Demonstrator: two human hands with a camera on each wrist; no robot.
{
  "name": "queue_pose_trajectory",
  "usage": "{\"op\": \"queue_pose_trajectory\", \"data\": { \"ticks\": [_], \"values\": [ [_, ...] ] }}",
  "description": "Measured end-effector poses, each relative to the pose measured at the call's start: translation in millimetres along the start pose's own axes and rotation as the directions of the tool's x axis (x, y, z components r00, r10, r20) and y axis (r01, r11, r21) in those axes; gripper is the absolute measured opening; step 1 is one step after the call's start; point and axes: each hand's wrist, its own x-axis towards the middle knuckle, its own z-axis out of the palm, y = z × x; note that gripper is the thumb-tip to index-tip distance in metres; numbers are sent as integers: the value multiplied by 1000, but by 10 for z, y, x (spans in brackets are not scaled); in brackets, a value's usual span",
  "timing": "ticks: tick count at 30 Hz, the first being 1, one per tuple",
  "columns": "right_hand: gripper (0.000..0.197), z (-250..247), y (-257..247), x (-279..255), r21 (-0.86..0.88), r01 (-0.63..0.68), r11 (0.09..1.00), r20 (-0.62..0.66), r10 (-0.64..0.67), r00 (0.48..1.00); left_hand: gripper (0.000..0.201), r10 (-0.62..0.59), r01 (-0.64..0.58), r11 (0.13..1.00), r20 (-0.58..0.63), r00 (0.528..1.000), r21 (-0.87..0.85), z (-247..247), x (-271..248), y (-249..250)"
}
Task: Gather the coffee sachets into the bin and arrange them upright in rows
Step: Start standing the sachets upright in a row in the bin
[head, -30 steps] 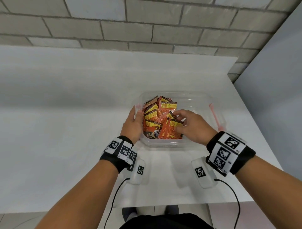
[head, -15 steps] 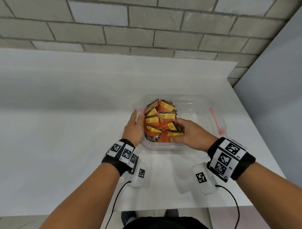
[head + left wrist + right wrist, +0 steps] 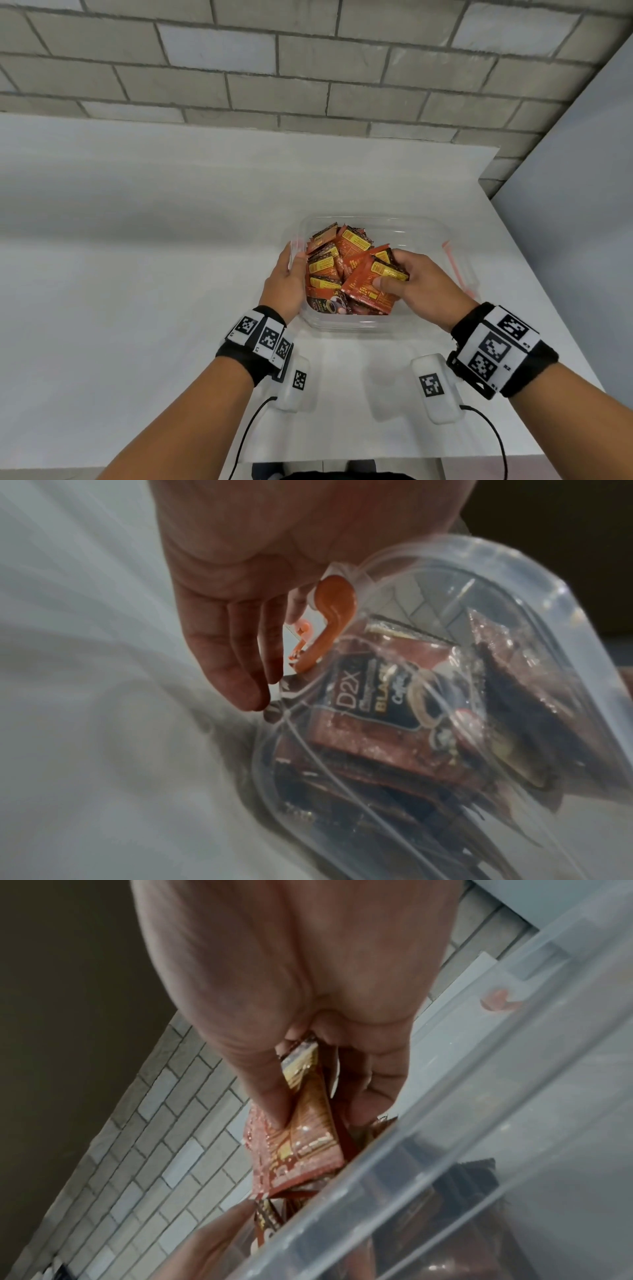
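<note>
Left hand (image 3: 240, 593) rests against the clear bin (image 3: 534, 593) holding coffee sachets (image 3: 373, 710).

red-orange sachets (image 3: 346, 270) with yellow labels, clear bin (image 3: 421, 233), grey brick wall (image 3: 308, 68)

Lower sachets (image 3: 346, 305) hidden under pile; bin (image 3: 534, 593) blurred, edge-cropped.

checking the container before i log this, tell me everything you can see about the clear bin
The clear bin is a see-through plastic tub with rounded corners and a thick rim, with an orange clip on its left side and a pinkish one on its right. It stands upright near the white table's right edge. Red-orange coffee sachets fill its left part in a loose, leaning cluster; its right part looks bare. The left hand rests against its left wall, and the right hand reaches in, pinching sachets.
</note>
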Motion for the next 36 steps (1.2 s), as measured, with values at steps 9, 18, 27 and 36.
{"op": "queue_pose_trajectory", "data": {
  "ticks": [9, 18, 27, 36],
  "values": [
    [19, -180, -11, 78, 356, -121, 927, -143, 182, 973, 56, 6, -6, 1000, -9, 1000, 24, 7, -8, 13],
    [4, -1, 3, 109, -6, -374, 927, 14, 374, 927, 55, -1, 1, 1000, 1, 1000, -9, -3, -9, 10],
    [10, -60, -61, 108, 38, -357, 933, -2, 357, 934, 56, -3, 3, 1000, 12, 1000, -14, -10, -23, 22],
    [21, -351, -114, 196, 231, -292, 928, -67, 315, 947, 54, 4, -3, 999, 18, 1000, -45, -17, -36, 46]
  ]
}}
